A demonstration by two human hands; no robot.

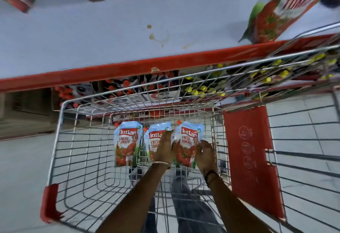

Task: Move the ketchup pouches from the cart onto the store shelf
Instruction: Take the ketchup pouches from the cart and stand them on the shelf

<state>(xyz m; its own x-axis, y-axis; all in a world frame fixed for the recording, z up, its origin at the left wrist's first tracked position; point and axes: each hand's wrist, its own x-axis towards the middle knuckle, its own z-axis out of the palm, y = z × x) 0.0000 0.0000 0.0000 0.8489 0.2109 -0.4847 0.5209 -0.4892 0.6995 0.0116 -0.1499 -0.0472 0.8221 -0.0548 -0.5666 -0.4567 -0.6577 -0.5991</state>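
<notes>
Three red and blue ketchup pouches lie side by side at the far end of the wire cart (60,140). The left pouch (126,143) lies untouched. My left hand (165,147) rests over the middle pouch (153,139) and its thumb side touches the right pouch (188,141). My right hand (205,154) curls against the right edge of that right pouch, so both hands flank it. The white store shelf (92,36) with a red front edge lies beyond the cart, with more ketchup pouches (266,21) standing on it at the back and right.
Brown stains (156,36) mark the shelf's middle. A lower shelf holds red-capped pouches (117,89) and yellow-capped items (202,87). The cart's red child-seat flap (250,159) stands to the right of my hands. My legs show through the cart floor.
</notes>
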